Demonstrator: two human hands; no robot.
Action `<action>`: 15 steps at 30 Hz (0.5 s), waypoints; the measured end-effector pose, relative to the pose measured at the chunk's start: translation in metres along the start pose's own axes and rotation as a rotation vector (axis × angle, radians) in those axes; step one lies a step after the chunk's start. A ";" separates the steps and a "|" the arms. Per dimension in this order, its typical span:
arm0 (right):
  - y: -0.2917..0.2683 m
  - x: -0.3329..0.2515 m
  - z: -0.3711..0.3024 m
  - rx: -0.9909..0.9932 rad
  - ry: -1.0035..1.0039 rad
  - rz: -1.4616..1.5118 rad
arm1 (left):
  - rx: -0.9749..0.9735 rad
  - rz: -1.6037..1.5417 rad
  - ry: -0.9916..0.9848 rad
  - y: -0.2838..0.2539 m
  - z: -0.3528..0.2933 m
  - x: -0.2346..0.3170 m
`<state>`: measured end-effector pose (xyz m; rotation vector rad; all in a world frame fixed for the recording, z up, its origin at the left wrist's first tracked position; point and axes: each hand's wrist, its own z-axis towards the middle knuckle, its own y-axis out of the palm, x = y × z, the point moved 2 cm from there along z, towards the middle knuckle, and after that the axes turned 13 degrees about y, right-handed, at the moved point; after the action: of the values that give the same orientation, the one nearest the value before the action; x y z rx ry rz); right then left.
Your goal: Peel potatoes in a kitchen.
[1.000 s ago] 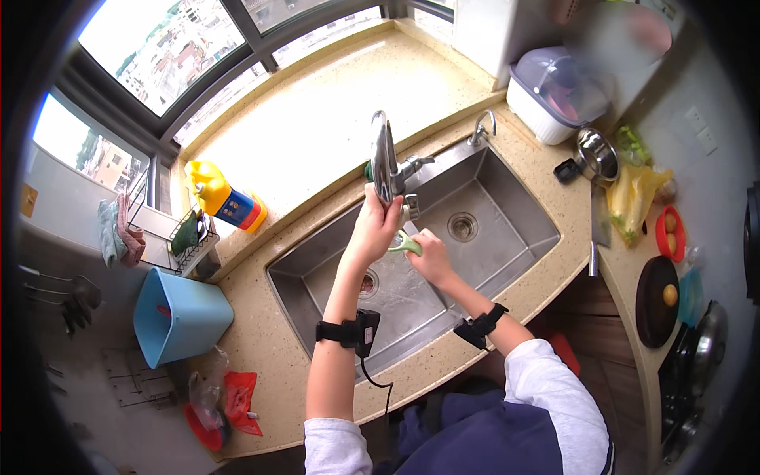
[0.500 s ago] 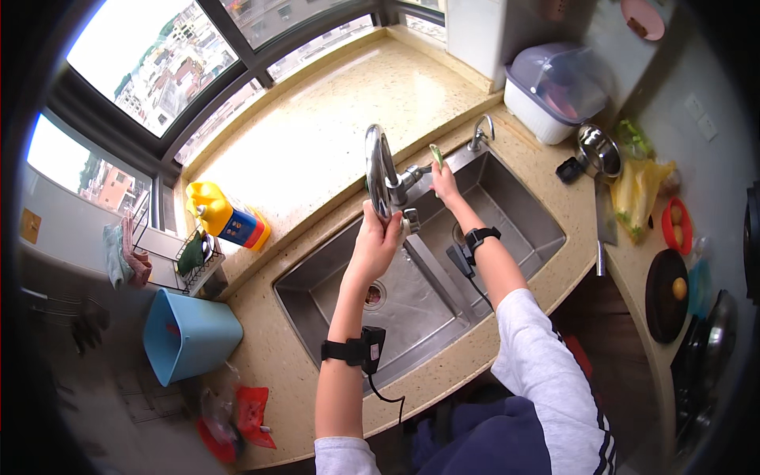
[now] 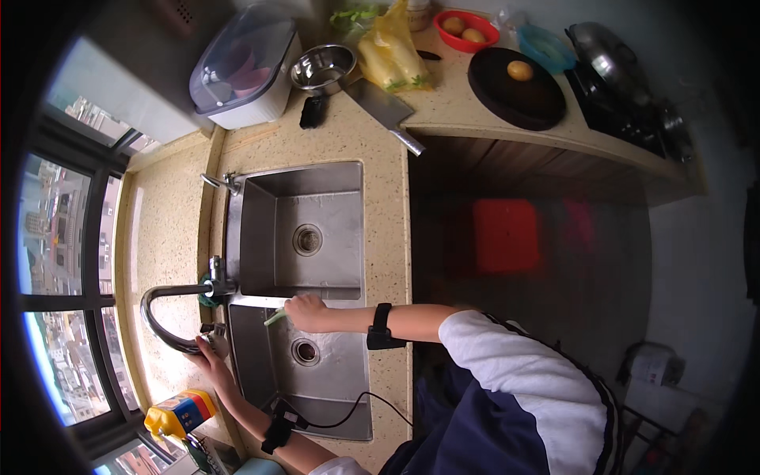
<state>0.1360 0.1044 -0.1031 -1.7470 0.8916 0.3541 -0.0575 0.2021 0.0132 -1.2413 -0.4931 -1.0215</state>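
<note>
A: Starting closest in, how do the arms lie?

B: The right forearm (image 3: 348, 319), banded by a black strap (image 3: 380, 326), stretches almost straight across the pale speckled stone surface (image 3: 388, 261). The left forearm (image 3: 245, 410) slants in from the lower edge, where its pale sleeve is cut off; a thin black cable (image 3: 348, 410) loops away from its strap.

A: And the right grip (image 3: 305, 313)?

B: Curled closed around a slim light-green tool (image 3: 275, 318), beside the divider of the two-basin stainless-steel sink (image 3: 324, 384). The tool pokes out over the basin nearer the left arm. Most of it is covered by the fingers, so I can't make out its full shape.

A: The left grip (image 3: 210, 362)?

B: Farther out, bent up to the outlet end of the curved chrome faucet (image 3: 178, 290), fingers touching it. How tightly they close, I can't tell; the hand itself hides the contact.

A: Anything else hard to read?

B: By the window, the yellow plastic jug (image 3: 162, 418) shows clearly, but a pale-blue container (image 3: 261, 467) is cut off by the lower edge. Farthest away, the red shape (image 3: 507, 233) on the dark floor is too dim to identify.
</note>
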 end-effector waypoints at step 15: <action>-0.213 0.257 -0.183 0.523 0.135 0.807 | -0.024 0.683 0.336 0.147 -0.098 0.170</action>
<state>0.4270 -0.1362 -0.0511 -0.8833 1.6109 0.4679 0.1306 0.0474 0.0388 -1.1093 0.2039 -0.6236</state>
